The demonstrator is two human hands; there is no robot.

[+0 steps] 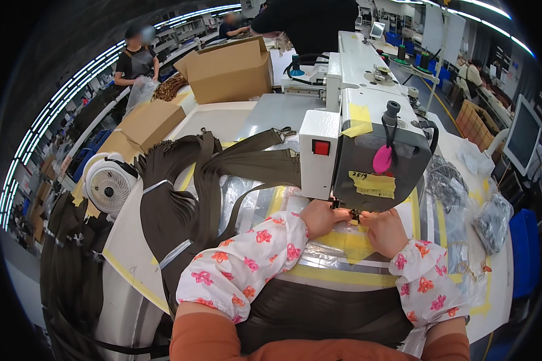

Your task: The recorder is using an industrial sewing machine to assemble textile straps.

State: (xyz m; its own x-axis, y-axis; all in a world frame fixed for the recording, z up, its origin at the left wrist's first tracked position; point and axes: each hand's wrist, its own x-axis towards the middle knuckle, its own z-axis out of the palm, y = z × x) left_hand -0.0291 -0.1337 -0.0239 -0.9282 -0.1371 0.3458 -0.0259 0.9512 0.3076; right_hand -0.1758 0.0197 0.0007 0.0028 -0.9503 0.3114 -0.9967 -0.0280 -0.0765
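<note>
A large white and dark-grey sewing machine [382, 156] stands in front of me, its needle area low at the middle. My left hand [324, 218] is closed just left of the needle, its fingertips under the machine head. From the other side my right hand [389, 232] reaches to the same spot, thumb and fingers drawn together. Whatever the fingertips hold there is too small and covered to make out. Left of the machine lies a thick bundle of dark olive-brown straps [170, 210], tied with pale bands. Several loose straps [253, 168] run from it toward the machine; small metal pieces show at some ends.
More dark strips [72, 271] hang off the left side by a white fan [109, 185]. Cardboard boxes [229, 75] stand behind. Clear plastic bags [492, 222] lie at right, near a monitor [522, 135] and blue bin [525, 253]. Other people work farther back.
</note>
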